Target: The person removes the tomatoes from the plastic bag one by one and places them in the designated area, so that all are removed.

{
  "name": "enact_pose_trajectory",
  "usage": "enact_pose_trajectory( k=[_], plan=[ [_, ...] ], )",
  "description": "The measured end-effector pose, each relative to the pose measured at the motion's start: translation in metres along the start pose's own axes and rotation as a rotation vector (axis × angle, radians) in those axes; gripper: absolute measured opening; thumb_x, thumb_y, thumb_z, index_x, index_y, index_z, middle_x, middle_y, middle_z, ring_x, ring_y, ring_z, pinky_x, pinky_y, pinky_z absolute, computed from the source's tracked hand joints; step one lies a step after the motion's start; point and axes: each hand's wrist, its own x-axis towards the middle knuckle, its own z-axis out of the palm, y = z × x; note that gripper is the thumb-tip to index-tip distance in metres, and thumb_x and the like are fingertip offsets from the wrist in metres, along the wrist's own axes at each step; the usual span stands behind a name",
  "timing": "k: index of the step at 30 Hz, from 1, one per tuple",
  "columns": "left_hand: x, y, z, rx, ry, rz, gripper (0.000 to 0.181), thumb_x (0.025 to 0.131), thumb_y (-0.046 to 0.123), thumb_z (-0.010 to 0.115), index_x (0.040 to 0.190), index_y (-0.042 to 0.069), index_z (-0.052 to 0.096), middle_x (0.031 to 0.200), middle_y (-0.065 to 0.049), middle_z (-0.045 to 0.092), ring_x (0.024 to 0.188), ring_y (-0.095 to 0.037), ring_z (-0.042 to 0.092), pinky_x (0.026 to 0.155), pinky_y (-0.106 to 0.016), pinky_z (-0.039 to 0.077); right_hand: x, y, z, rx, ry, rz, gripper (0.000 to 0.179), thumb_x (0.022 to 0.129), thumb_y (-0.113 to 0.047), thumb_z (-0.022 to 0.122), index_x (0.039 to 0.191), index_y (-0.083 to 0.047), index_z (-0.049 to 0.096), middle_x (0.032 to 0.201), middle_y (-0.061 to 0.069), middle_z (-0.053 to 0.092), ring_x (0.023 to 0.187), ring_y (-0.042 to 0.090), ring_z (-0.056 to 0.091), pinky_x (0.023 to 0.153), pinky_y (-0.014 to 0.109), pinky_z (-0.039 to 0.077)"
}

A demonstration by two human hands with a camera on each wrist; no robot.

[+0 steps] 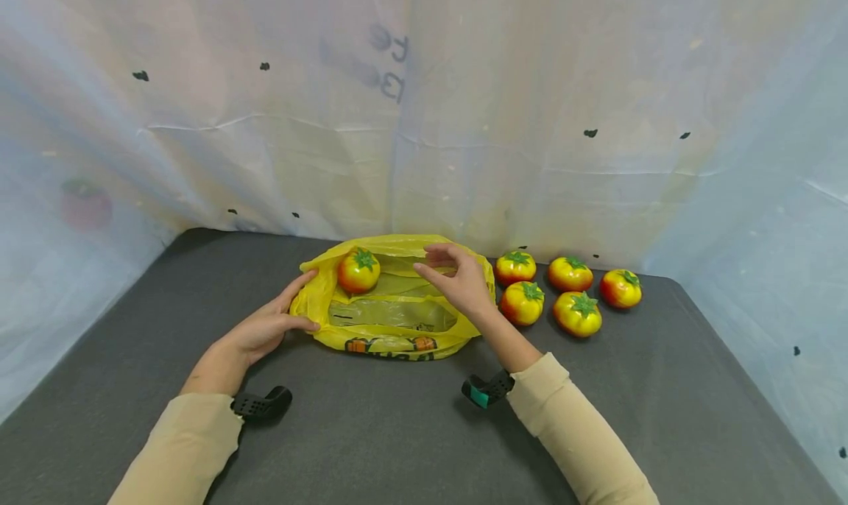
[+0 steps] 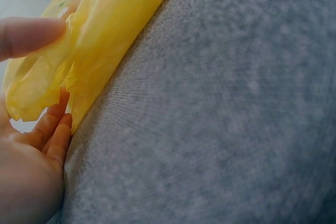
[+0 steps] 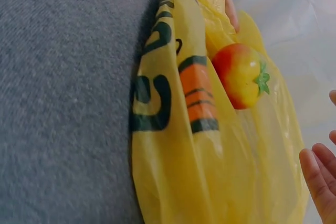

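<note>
A yellow plastic bag with dark and orange print lies on the table, its mouth spread wide. Inside, at the left end, sits one glossy red-and-yellow tomato with a green leafy top; the right wrist view shows this tomato too. My left hand holds the bag's left side, thumb toward the front and fingers toward the back. In the left wrist view, plastic lies between that hand's thumb and fingers. Over the right part of the mouth is my right hand, fingers slightly bent and holding nothing.
Several more tomatoes stand in two rows right of the bag, the closest ones beside my right wrist. The dark grey table ends at a pale hanging sheet behind, and similar sheeting encloses both sides.
</note>
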Motion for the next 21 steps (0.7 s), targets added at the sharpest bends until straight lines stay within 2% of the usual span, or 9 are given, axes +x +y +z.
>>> enact_pose_trajectory(
  k=[10,21],
  plan=[
    [0.000,-0.001,0.000,0.010,0.005,0.002,0.103,0.084,0.007,0.068,0.155,0.029,-0.003,0.158,-0.006,-0.022,0.144,-0.035,-0.015,0.107,-0.069,-0.009,0.004,0.002,0.019,0.018,-0.028,0.006,0.045,0.088,-0.027,0.069,0.129,-0.012,0.059,0.121,0.017,0.063,0.108,0.028,0.061,0.084,0.041,0.054],
    [0.001,-0.001,0.000,0.003,-0.003,-0.004,0.102,0.085,0.005,0.066,0.155,0.028,-0.004,0.158,-0.008,-0.023,0.144,-0.035,-0.015,0.107,-0.069,-0.009,0.005,0.000,0.043,0.057,-0.084,0.056,0.049,0.087,-0.029,0.070,0.132,-0.015,0.056,0.127,0.017,0.058,0.112,0.030,0.059,0.086,0.042,0.053]
  ],
)
